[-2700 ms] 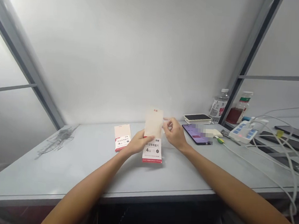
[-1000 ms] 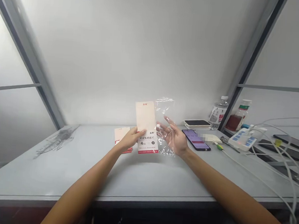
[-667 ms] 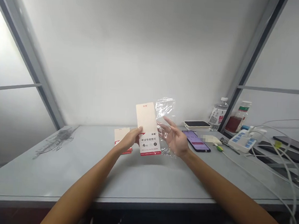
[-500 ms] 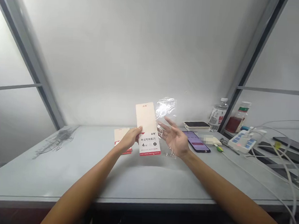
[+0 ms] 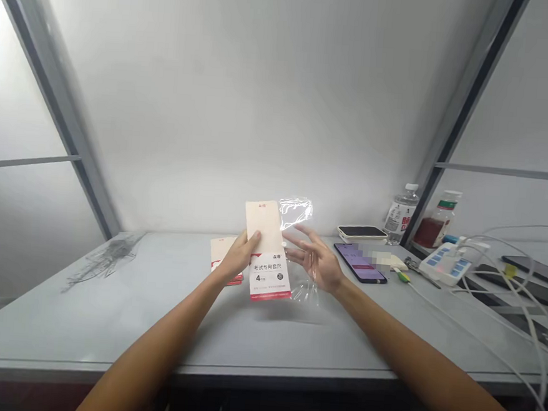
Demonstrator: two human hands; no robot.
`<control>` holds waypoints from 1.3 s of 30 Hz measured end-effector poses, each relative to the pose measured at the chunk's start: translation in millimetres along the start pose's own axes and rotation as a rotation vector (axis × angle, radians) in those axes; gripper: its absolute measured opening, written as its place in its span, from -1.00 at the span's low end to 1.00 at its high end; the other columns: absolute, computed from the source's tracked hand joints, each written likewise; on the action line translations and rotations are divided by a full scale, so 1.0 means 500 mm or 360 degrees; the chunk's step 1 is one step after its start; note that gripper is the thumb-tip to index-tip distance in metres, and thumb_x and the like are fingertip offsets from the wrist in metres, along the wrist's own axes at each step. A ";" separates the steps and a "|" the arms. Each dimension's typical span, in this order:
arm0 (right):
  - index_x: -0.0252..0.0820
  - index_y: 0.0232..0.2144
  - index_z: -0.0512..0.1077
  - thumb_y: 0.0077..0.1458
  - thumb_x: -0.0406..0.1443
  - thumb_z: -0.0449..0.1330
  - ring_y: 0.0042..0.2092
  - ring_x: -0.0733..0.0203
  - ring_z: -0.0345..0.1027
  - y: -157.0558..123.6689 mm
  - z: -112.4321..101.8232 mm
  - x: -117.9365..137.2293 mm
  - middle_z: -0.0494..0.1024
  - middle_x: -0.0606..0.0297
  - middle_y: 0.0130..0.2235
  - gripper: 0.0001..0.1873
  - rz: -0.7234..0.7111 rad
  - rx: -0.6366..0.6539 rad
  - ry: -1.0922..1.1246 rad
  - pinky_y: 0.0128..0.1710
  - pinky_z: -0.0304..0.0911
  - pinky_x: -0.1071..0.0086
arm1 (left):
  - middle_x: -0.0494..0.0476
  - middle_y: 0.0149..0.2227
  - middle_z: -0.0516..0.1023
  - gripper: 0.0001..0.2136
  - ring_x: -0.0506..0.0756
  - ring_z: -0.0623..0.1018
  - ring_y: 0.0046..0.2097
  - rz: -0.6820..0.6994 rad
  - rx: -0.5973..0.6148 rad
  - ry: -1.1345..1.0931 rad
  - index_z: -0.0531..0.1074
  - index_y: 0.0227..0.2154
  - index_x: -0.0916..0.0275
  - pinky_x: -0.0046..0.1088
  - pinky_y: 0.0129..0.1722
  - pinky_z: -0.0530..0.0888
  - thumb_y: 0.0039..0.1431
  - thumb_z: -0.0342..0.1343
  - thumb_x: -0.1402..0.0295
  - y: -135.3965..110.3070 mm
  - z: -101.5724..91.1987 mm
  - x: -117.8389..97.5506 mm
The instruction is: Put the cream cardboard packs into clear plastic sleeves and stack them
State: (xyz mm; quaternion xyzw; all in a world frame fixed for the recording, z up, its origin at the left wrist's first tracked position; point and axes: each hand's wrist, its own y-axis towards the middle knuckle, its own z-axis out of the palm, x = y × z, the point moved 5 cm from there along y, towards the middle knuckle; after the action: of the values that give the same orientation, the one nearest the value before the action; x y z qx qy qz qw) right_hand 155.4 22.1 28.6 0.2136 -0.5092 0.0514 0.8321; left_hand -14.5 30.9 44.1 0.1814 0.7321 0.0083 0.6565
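Note:
Above the middle of the table, my left hand (image 5: pixel 239 253) grips a beige card (image 5: pixel 264 220) by its left edge, thumb on its face. The card stands upright, tilted slightly, with a white printed panel and a red band at its lower end. A clear plastic sleeve (image 5: pixel 296 212) spreads out from the card's right side, shiny and see-through. My right hand (image 5: pixel 319 262) is at the sleeve with its fingers spread toward the card; whether they touch the film I cannot tell. Behind my left hand lies a small stack of similar cards (image 5: pixel 220 249), partly hidden.
On the right are a lit phone (image 5: pixel 359 264), a second phone (image 5: pixel 362 232) on a white box, a water bottle (image 5: pixel 401 217), a jar (image 5: pixel 436 223) and a power strip (image 5: pixel 446 262) with loose cables. A heap of dark-lined clear film (image 5: pixel 105 259) lies at left.
The card and its clear sleeve have come down a little and slightly to the left, with both hands moving along. My right hand's fingers remain spread.

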 end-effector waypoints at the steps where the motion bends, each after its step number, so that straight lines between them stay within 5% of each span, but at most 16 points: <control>1: 0.01 0.02 0.19 0.06 -0.29 0.04 -0.16 0.13 0.43 0.000 0.001 -0.002 0.42 0.23 0.03 -0.57 0.0020 -0.0001 -0.0010 0.00 0.17 0.09 | 0.13 -0.28 0.48 -0.56 0.06 0.47 -0.33 -0.0004 -0.0048 -0.0027 0.28 -0.09 0.21 -0.46 -0.40 0.37 0.09 -0.07 0.01 0.001 -0.003 0.000; 15: 0.06 0.01 0.24 0.07 -0.32 0.04 -0.05 0.13 0.37 0.000 -0.006 0.002 0.36 0.31 0.08 -0.59 -0.0086 -0.0052 0.0078 0.04 0.15 0.15 | 0.13 -0.43 0.48 -0.61 0.06 0.45 -0.43 -0.0115 -0.0013 0.0093 0.37 -0.38 0.32 -0.47 -0.48 0.32 0.01 0.01 0.02 0.003 -0.010 0.011; 23: -0.05 -0.08 0.28 0.10 -0.23 0.04 -0.13 0.14 0.40 0.002 -0.001 -0.009 0.50 0.23 -0.15 -0.71 0.0087 -0.0027 0.0106 -0.11 0.29 0.20 | 0.18 -0.20 0.48 -0.56 0.10 0.48 -0.27 -0.0008 0.0053 0.0095 0.29 -0.11 0.23 -0.41 -0.36 0.40 0.09 -0.08 0.00 -0.002 0.000 0.016; 31: -0.09 -0.20 0.35 0.08 -0.17 0.10 -0.14 0.14 0.38 0.006 -0.003 -0.034 0.52 0.24 -0.19 -0.77 0.0124 -0.0058 -0.0035 -0.19 0.29 0.27 | 0.25 -0.05 0.42 -0.49 0.14 0.49 -0.17 0.0037 0.0188 0.0029 0.18 0.02 0.20 -0.38 -0.31 0.45 0.05 0.06 0.09 0.000 0.021 0.029; 39: -0.19 -0.22 0.43 0.06 -0.09 0.10 -0.14 0.15 0.34 0.000 0.018 -0.033 0.49 0.18 -0.17 -0.65 0.0236 0.0156 -0.0578 -0.23 0.24 0.31 | 0.16 -0.33 0.52 -0.40 0.09 0.53 -0.41 0.0074 -0.0210 -0.0048 0.14 -0.02 0.23 -0.44 -0.50 0.42 -0.09 0.18 0.10 0.001 -0.002 0.029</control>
State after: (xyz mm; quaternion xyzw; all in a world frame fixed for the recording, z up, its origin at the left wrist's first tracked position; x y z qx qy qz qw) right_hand 140.2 20.7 17.7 0.2216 -0.6622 0.0978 0.7090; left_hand -16.4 35.6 30.3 0.1549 0.7156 0.0690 0.6776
